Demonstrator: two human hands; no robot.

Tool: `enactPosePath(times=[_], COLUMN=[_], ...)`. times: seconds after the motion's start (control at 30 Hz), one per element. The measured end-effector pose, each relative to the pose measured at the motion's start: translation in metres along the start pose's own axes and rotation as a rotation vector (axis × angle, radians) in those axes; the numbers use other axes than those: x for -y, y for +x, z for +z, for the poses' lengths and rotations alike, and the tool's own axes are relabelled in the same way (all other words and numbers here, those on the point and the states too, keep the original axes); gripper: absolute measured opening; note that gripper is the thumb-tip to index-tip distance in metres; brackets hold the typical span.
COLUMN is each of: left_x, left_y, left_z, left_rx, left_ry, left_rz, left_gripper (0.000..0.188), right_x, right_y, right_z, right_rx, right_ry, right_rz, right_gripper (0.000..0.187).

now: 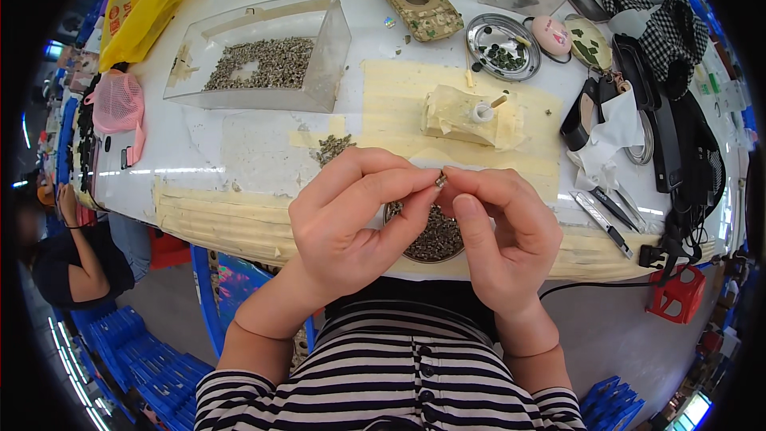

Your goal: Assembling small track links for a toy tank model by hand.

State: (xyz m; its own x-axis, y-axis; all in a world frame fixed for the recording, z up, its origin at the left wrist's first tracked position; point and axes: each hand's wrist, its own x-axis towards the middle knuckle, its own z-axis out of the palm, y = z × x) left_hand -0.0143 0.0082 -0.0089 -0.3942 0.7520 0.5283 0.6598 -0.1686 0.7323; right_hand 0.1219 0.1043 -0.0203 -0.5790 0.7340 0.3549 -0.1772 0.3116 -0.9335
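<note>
A small metal piece is held up at the centre of the frame, above a round dish in which a dark mass of loose small pieces is gathered. The piece is pinched narrowly between the thumb and forefinger of the left hand. It is met by the forefinger of the right hand, whose thumb is held slightly apart; whether the piece is also gripped on that side cannot be told.

Only this one piece is seen being handled, and the work is judged to be well short of finished. Right of centre, a craft knife is laid down, unused. Beyond the hands, a little heap of similar pieces is left on the table, left of centre; whether these are done or waiting is not shown. A white cup with a stick is set on a tape-covered block, untouched.

At upper left, a large batch is spread in a clear bin. At upper centre, a camouflage-patterned toy part is parked, apart from the hands.
</note>
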Motion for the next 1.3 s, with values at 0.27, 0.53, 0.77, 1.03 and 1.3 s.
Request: enactPosePath(times=[0.27,0.53,0.77,1.03,1.3], left_x=[0.005,0.007,0.003,0.005,0.006], left_y=[0.002,0.000,-0.004,-0.006,-0.008], left_z=[0.001,0.000,0.005,0.005,0.003], left_rx=[-0.051,-0.050,-0.091,-0.080,-0.080], left_ry=[0.021,0.067,0.075,0.065,0.037], left_rz=[0.060,0.080,0.012,0.002,0.011], left_gripper=[0.025,0.026,0.024,0.024,0.025], right_x=[0.001,0.002,-0.002,-0.006,-0.004], right_y=[0.002,0.004,0.002,-0.002,-0.003], right_z=[-0.001,-0.004,0.002,0.004,0.003], right_rx=[0.032,0.078,-0.011,-0.002,-0.026], right_ry=[-0.095,-0.154,-0.223,-0.221,-0.215], right_rz=[-0.072,-0.146,-0.282,-0.339,-0.299], right_gripper=[0.022,0.026,0.028,0.034,0.032])
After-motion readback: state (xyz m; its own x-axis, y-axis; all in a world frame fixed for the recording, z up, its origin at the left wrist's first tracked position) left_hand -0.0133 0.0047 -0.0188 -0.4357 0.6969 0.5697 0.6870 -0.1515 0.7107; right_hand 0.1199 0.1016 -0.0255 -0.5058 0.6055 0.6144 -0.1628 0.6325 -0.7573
